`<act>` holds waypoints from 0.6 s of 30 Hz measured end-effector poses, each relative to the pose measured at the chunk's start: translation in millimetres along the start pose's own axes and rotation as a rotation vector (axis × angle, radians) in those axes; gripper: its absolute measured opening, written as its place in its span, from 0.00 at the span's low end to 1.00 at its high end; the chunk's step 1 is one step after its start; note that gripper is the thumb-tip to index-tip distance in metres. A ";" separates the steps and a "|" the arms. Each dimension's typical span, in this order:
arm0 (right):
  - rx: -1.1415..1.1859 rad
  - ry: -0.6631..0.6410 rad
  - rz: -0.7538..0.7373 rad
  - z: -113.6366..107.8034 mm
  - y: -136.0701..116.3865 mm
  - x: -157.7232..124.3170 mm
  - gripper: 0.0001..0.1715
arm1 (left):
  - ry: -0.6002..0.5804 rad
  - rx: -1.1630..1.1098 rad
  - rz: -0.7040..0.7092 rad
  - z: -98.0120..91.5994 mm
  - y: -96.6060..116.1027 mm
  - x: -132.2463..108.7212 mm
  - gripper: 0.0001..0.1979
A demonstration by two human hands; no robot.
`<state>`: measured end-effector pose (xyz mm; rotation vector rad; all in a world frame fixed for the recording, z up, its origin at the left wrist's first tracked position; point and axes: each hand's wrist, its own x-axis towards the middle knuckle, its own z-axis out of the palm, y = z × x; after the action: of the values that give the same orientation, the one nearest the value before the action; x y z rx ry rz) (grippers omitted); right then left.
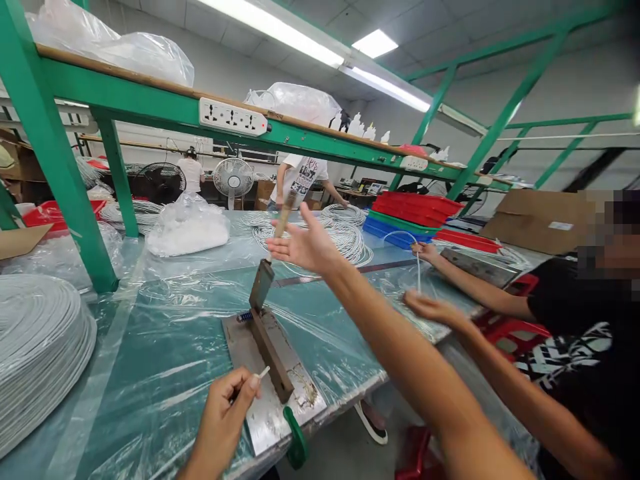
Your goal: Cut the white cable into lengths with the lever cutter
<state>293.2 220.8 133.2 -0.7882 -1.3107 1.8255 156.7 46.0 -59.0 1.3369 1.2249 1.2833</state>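
Near edge of tabletop [165, 347], covered in clear plastic sheet: left hand [225, 413], fingers pinching a short white tube piece [263, 372] between thumb and index. The piece tip sits just above the metal base plate [265, 417] of a lever cutter, beside its dark bar. A green clamp [296, 440] grips the plate at the near edge.

Left near corner: 1 big coil of white cable [35, 353], flat on the tabletop.

Mid tabletop: cutter blade arm [261, 283] is raised and tilted, with its wooden handle [284, 213] up top. Right hand [303, 247] is stretched out, fingers spread, holding nothing. Its fingertips are just beside the handle; contact cannot be told.

Right edge: a seated co-worker in a black shirt has 2 hands on the tabletop. The co-worker's far hand [427, 252] and co-worker's near hand [430, 308] hold a thin white cable [418, 267] between them.

Farther back: a bag of white pieces [187, 227] toward the left, loose cable coils [345, 237] in the center, and stacked red and blue trays [413, 213] toward the far right corner. A green frame post [55, 167] stands at the left edge. A power strip [233, 117] is mounted on the green shelf rail overhead. Beyond the far edge are 2 fans [233, 179] and more people at other benches.
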 end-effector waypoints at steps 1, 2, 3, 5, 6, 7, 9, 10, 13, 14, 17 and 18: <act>-0.067 0.017 -0.025 0.7 0.6 20.5 0.42 | -0.013 -0.015 -0.003 1.2 0.2 -2.8 0.27; -0.133 0.044 -0.034 1.7 2.4 39.5 0.42 | -0.010 -0.038 -0.009 2.2 0.9 -5.3 0.27; -0.189 0.076 -0.033 2.9 4.9 56.7 0.41 | 0.007 -0.066 -0.018 2.8 2.3 -7.4 0.27; -0.260 0.124 -0.011 5.5 11.2 85.2 0.42 | 0.049 -0.124 -0.063 3.2 6.4 -10.7 0.27; -0.278 0.137 -0.002 6.5 14.5 96.5 0.42 | 0.071 -0.148 -0.089 3.1 8.8 -11.9 0.28; -0.292 0.144 0.002 7.2 18.0 105.9 0.42 | 0.087 -0.168 -0.112 2.8 11.2 -12.7 0.28; -0.323 0.147 0.003 7.9 25.1 120.1 0.40 | 0.106 -0.189 -0.133 1.7 15.0 -13.4 0.28; -0.338 0.148 -0.004 8.2 28.9 125.1 0.38 | 0.117 -0.189 -0.126 0.7 16.4 -13.3 0.28; -0.382 0.165 -0.070 11.7 41.2 131.9 0.33 | 0.157 -0.160 -0.081 -5.4 19.8 -10.9 0.28; -0.394 0.179 -0.111 13.8 45.7 130.6 0.32 | 0.168 -0.147 -0.066 -8.9 21.4 -9.4 0.28; -0.417 0.205 -0.242 20.8 60.3 110.9 0.32 | 0.209 -0.149 -0.027 -23.5 31.3 -3.9 0.28; -0.424 0.182 -0.266 22.6 66.3 98.1 0.30 | 0.238 -0.171 -0.010 -28.8 37.0 -2.2 0.28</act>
<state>207.9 278.8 70.7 -0.9248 -1.6173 1.2542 130.8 38.5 -20.6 1.0772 1.2478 1.5377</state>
